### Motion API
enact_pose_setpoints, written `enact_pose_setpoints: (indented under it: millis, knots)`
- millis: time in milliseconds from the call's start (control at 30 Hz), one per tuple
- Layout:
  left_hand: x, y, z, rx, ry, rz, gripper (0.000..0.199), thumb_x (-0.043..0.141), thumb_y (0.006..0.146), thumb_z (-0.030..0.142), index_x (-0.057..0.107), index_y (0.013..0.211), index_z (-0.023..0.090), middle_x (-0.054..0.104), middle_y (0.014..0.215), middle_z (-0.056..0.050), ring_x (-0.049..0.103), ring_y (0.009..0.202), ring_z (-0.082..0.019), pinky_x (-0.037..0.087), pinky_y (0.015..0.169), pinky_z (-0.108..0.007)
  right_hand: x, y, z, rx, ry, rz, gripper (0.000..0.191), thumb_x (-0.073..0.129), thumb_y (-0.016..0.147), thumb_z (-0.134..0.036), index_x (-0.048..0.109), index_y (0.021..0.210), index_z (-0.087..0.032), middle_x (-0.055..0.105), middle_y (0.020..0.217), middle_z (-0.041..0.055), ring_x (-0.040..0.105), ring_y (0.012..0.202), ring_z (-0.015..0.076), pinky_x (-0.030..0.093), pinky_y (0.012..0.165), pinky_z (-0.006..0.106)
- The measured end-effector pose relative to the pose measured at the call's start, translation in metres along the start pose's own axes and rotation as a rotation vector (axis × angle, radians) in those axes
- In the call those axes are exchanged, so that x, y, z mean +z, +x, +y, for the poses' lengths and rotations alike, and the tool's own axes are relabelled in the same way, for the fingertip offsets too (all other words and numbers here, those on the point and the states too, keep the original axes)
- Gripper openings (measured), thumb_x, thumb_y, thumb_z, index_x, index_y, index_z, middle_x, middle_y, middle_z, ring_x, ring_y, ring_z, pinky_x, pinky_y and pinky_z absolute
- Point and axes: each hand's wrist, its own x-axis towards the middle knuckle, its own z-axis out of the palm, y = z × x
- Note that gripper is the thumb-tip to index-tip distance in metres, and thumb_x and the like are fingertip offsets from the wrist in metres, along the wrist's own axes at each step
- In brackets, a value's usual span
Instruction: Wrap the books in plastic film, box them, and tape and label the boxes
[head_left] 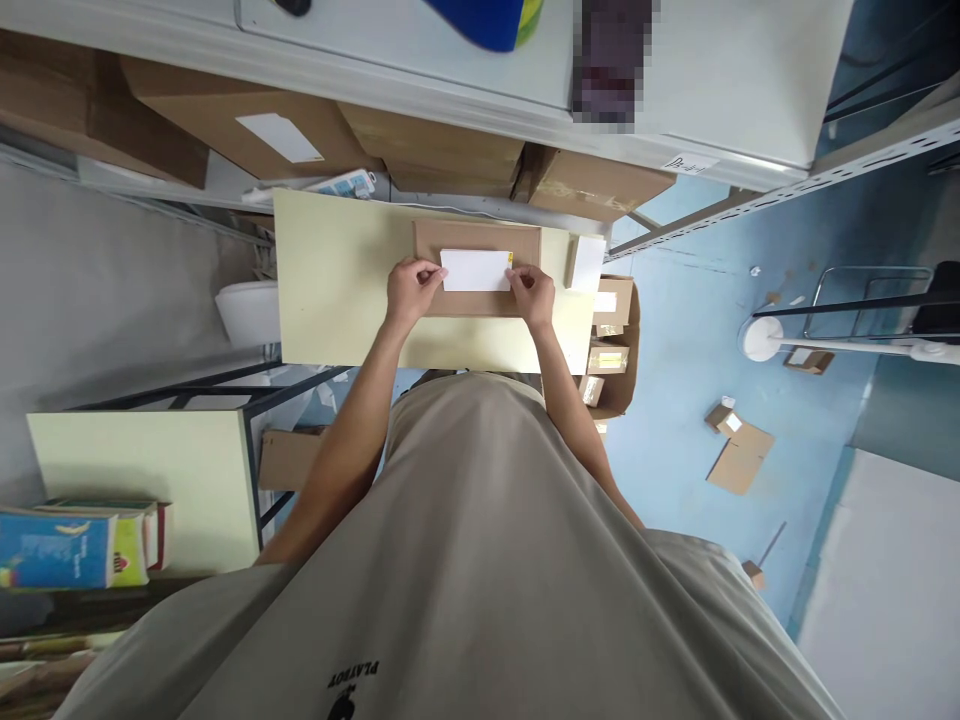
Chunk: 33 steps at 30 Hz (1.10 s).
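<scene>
A flat brown cardboard box (476,305) lies on the pale yellow table (341,285) in front of me. Over its top is a white label (476,270) with a small yellow mark at its upper right corner. My left hand (412,292) pinches the label's left edge between thumb and fingertips. At the opposite edge, my right hand (533,292) pinches it in the same way. Whether the label lies flat on the cardboard or sits just above it, I cannot tell. To the right of the box, a white stack (585,263) rests at the table's end.
Large cardboard boxes (442,150) line the shelf behind the table, under a white upper shelf (735,80). An open carton (630,350) holding small parcels stands off the table's right end. Books (67,548) lie on another table at lower left. Flattened cardboard (741,458) is on the blue floor.
</scene>
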Motion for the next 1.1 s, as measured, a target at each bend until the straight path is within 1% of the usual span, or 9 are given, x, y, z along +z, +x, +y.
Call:
enact_pose_setpoints:
  millis: [300, 400, 567, 800, 1000, 1100]
  knots:
    - [0.0032, 0.0069, -0.0016, -0.021, 0.001, 0.015, 0.013, 0.078, 0.084, 0.031, 0.075, 0.075, 0.023, 0.061, 0.072, -0.002, 0.052, 0.073, -0.019, 0.045, 0.079, -0.035, 0.0044, 0.0015, -0.0017, 0.019, -0.008, 0.039, 0.048, 0.064, 0.097, -0.07, 0.072, 0.092, -0.023, 0.079, 0.099, 0.0098, 0.07, 0.088, 0.0238, 0.057, 0.089, 0.04]
    - [0.0035, 0.0068, -0.0021, -0.018, 0.0, 0.011, 0.013, 0.078, 0.083, 0.031, 0.075, 0.074, 0.023, 0.061, 0.072, -0.002, 0.053, 0.073, -0.02, 0.045, 0.078, -0.035, 0.0042, 0.0009, -0.0022, 0.017, -0.005, 0.04, 0.047, 0.065, 0.096, -0.069, 0.073, 0.091, -0.022, 0.079, 0.1, 0.0099, 0.07, 0.09, 0.0243, 0.057, 0.09, 0.041]
    - [0.0044, 0.0064, -0.0046, 0.002, 0.024, 0.018, 0.013, 0.077, 0.085, 0.031, 0.076, 0.076, 0.023, 0.062, 0.073, -0.003, 0.053, 0.073, -0.02, 0.046, 0.079, -0.036, 0.0051, 0.0014, 0.0009, 0.011, -0.05, 0.026, 0.043, 0.064, 0.1, -0.063, 0.074, 0.094, -0.022, 0.078, 0.1, 0.0097, 0.07, 0.091, 0.0237, 0.056, 0.09, 0.039]
    - [0.0051, 0.0057, -0.0056, -0.002, 0.009, 0.024, 0.012, 0.078, 0.085, 0.029, 0.076, 0.075, 0.023, 0.06, 0.073, -0.002, 0.053, 0.073, -0.02, 0.045, 0.079, -0.036, 0.0063, 0.0001, 0.0017, 0.001, -0.039, 0.026, 0.045, 0.063, 0.099, -0.065, 0.073, 0.095, -0.021, 0.078, 0.099, 0.0104, 0.07, 0.089, 0.0243, 0.056, 0.092, 0.041]
    - [0.0055, 0.0051, -0.0041, -0.009, 0.013, 0.033, 0.011, 0.079, 0.085, 0.028, 0.077, 0.076, 0.023, 0.058, 0.07, -0.001, 0.052, 0.073, -0.02, 0.044, 0.08, -0.036, 0.009, -0.0013, 0.0024, -0.012, -0.048, 0.056, 0.037, 0.065, 0.101, -0.056, 0.072, 0.094, -0.021, 0.078, 0.099, 0.0098, 0.069, 0.088, 0.0231, 0.055, 0.09, 0.039]
    - [0.0061, 0.0052, -0.0053, -0.008, 0.033, 0.034, 0.013, 0.079, 0.086, 0.029, 0.076, 0.075, 0.023, 0.059, 0.071, -0.002, 0.052, 0.073, -0.019, 0.045, 0.08, -0.036, 0.0106, -0.0016, 0.0045, -0.029, -0.054, 0.074, 0.036, 0.065, 0.102, -0.055, 0.073, 0.093, -0.021, 0.078, 0.099, 0.0098, 0.068, 0.088, 0.023, 0.055, 0.089, 0.039]
